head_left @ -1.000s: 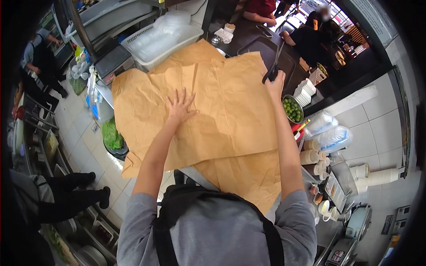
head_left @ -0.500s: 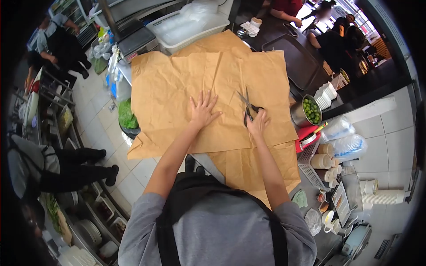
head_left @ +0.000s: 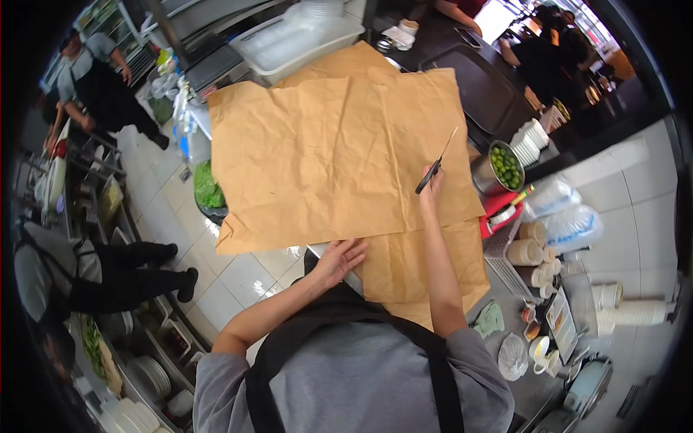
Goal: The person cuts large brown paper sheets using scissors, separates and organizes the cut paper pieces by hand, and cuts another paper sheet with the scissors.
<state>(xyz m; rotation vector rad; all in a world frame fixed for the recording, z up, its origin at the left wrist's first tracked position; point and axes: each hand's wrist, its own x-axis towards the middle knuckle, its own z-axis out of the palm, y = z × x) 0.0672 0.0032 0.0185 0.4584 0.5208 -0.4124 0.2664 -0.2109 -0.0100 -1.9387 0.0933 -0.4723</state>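
Observation:
A large creased sheet of brown paper [head_left: 325,159] covers the counter, with more brown paper [head_left: 404,267] under its lower right part. My right hand [head_left: 432,189] is wrapped round the dark handles of a pair of scissors [head_left: 439,164], whose blades are together and point up and to the right above the sheet. My left hand [head_left: 339,261] is at the sheet's near edge, fingers extended to the right and nothing visible in it.
A white crate of plastic containers [head_left: 299,50] stands behind the paper. To the right are a pot of limes [head_left: 498,169], foam containers [head_left: 530,141] and cups [head_left: 525,251]. Leafy greens [head_left: 208,186] lie at the left edge. Several people stand nearby.
My left hand has drawn back from the middle of the paper to its near edge. The scissors have been raised and closed in my right hand, turning to point right.

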